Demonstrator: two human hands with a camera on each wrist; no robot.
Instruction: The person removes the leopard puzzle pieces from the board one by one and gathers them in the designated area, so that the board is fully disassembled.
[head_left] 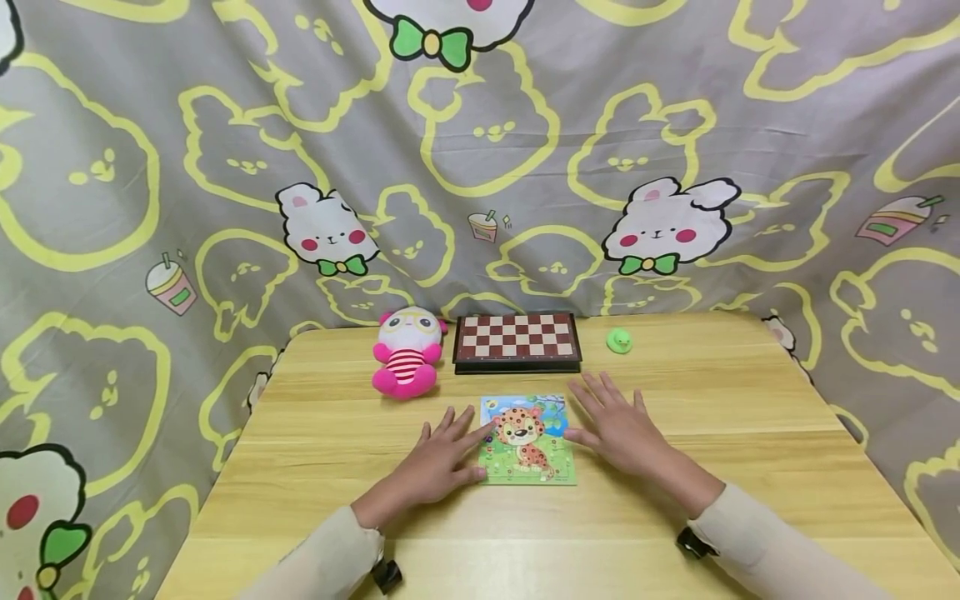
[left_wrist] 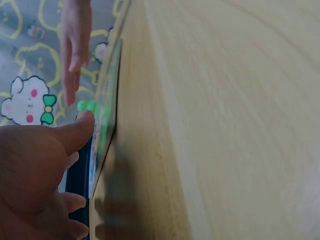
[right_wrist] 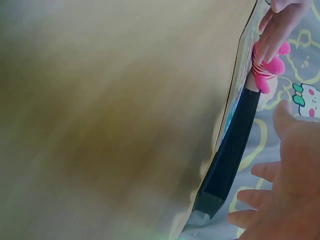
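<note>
A square picture board with a cartoon leopard on green grass and blue sky lies flat on the wooden table. At its left edge is my left hand, fingers spread, the fingertips and thumb overlapping the board in the head view. My right hand hovers by the board's right edge with its fingers extended and nothing held. From the left wrist view, the left hand has its thumb out over the thin board. In the right wrist view the right hand shows several outstretched fingers above the table.
Behind the board sits a brown-and-cream checkered chessboard box. To its left is a pink and white plush toy with a striped belly. A small green duck stands at the right. A patterned curtain hangs behind the table.
</note>
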